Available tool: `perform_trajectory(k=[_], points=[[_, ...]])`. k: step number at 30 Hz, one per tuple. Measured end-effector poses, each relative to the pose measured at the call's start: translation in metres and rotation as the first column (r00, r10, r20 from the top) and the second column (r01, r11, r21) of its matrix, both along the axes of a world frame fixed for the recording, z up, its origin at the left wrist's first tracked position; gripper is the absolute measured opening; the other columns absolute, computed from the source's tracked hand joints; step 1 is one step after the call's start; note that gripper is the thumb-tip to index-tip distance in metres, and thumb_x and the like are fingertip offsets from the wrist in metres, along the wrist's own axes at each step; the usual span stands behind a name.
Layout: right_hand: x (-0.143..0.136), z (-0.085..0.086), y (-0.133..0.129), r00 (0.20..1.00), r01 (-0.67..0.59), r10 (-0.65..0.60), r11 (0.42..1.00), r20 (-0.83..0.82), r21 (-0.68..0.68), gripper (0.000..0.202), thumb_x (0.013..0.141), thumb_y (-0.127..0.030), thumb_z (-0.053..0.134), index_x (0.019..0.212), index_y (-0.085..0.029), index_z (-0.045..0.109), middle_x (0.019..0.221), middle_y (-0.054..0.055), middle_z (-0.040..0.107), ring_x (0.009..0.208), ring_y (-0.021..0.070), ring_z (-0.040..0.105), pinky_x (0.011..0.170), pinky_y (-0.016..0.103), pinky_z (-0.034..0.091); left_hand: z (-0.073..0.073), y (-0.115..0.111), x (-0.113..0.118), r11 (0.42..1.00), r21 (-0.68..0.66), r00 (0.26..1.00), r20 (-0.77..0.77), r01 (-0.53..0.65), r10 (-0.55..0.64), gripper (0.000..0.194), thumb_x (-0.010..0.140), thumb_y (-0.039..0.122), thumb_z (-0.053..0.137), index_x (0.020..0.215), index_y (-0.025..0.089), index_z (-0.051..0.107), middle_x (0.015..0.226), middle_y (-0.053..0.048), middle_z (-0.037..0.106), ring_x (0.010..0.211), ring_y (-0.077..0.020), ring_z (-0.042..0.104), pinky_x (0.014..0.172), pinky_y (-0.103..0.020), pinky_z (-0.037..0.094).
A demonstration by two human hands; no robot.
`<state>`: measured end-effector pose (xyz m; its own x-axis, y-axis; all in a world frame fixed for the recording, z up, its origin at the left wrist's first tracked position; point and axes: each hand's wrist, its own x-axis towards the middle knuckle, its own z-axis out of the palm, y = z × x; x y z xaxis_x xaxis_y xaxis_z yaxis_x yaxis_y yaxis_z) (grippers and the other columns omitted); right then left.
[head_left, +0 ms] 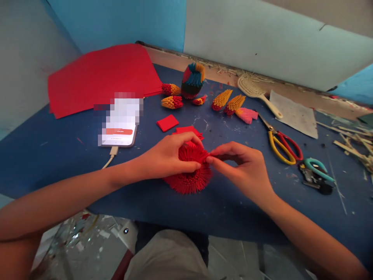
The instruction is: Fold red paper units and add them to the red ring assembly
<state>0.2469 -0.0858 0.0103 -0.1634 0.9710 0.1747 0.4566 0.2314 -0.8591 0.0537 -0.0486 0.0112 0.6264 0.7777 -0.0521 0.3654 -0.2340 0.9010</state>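
A round, spiky ring of folded red paper (190, 179) rests on the blue table near its front edge. My left hand (171, 155) is closed on the ring's upper part, thumb across its top and fingers behind. At the ring's right rim, my right hand (241, 165) pinches a small red paper piece between thumb and forefinger, touching the ring. Just behind the ring lie more red folded pieces (189, 131), partly hidden by my left hand. A flat red paper stack (167, 123) sits a little farther back.
Large red sheets (101, 77) and a charging phone (122, 120) lie left. Behind are a multicoloured paper pot (192, 81) and several folded-paper cones. Scissors (281, 144), a white brush (256, 91), a teal-handled tool (317, 171) and paper strips (355, 144) are right.
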Motion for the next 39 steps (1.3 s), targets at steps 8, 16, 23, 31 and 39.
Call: perform_trajectory(k=[8,16,23,31,39], points=[[-0.004,-0.003,-0.004,0.995,0.016,-0.028,0.993,0.100,0.113,0.010,0.074,-0.024,0.067,0.080,-0.021,0.061,0.071,-0.001,0.068,0.059,0.0119,0.064,0.057,0.024,0.054,-0.001,-0.003,0.002,1.000,-0.016,0.998,0.055,-0.020,0.021,0.026,0.072,0.025,0.063,0.096,0.017,0.054,0.088,0.000,0.065,0.081,-0.0153,0.062,0.072,-0.026,0.047],[-0.007,-0.005,-0.005,0.994,0.015,-0.024,0.996,0.108,0.087,0.022,0.073,-0.024,0.068,0.092,-0.021,0.057,0.070,-0.002,0.070,0.061,0.0129,0.066,0.059,0.024,0.053,-0.003,-0.004,0.003,1.000,-0.004,0.997,0.074,-0.025,0.026,0.025,0.072,0.023,0.062,0.095,0.017,0.055,0.092,-0.001,0.065,0.083,-0.0161,0.063,0.073,-0.026,0.047],[0.006,0.004,0.012,0.992,-0.124,0.124,0.992,0.008,-0.015,0.021,0.073,-0.027,0.068,0.092,-0.023,0.058,0.073,-0.001,0.069,0.066,0.0144,0.065,0.062,0.027,0.053,0.004,0.002,-0.004,1.000,0.012,1.000,-0.002,0.016,-0.016,0.034,0.069,0.029,0.066,0.100,0.016,0.059,0.095,-0.003,0.066,0.087,-0.0180,0.062,0.077,-0.028,0.047],[0.028,-0.018,0.070,0.902,-0.297,0.249,0.951,0.352,0.087,0.028,0.076,-0.025,0.064,0.104,-0.021,0.061,0.096,0.006,0.064,0.078,0.0159,0.062,0.062,0.027,0.049,0.008,0.009,-0.010,0.997,-0.034,0.997,-0.035,0.063,-0.064,0.029,0.071,0.031,0.065,0.096,0.016,0.063,0.092,-0.002,0.068,0.086,-0.0173,0.062,0.081,-0.029,0.047],[0.017,-0.041,0.086,0.845,-0.437,0.353,0.888,0.401,0.141,0.013,0.085,-0.025,0.054,0.087,-0.019,0.065,0.085,0.005,0.063,0.078,0.0145,0.059,0.070,0.026,0.045,0.008,0.009,-0.009,0.999,-0.044,0.999,-0.042,0.029,-0.031,0.028,0.071,0.029,0.066,0.096,0.016,0.063,0.093,-0.002,0.067,0.085,-0.0166,0.062,0.080,-0.028,0.046]])
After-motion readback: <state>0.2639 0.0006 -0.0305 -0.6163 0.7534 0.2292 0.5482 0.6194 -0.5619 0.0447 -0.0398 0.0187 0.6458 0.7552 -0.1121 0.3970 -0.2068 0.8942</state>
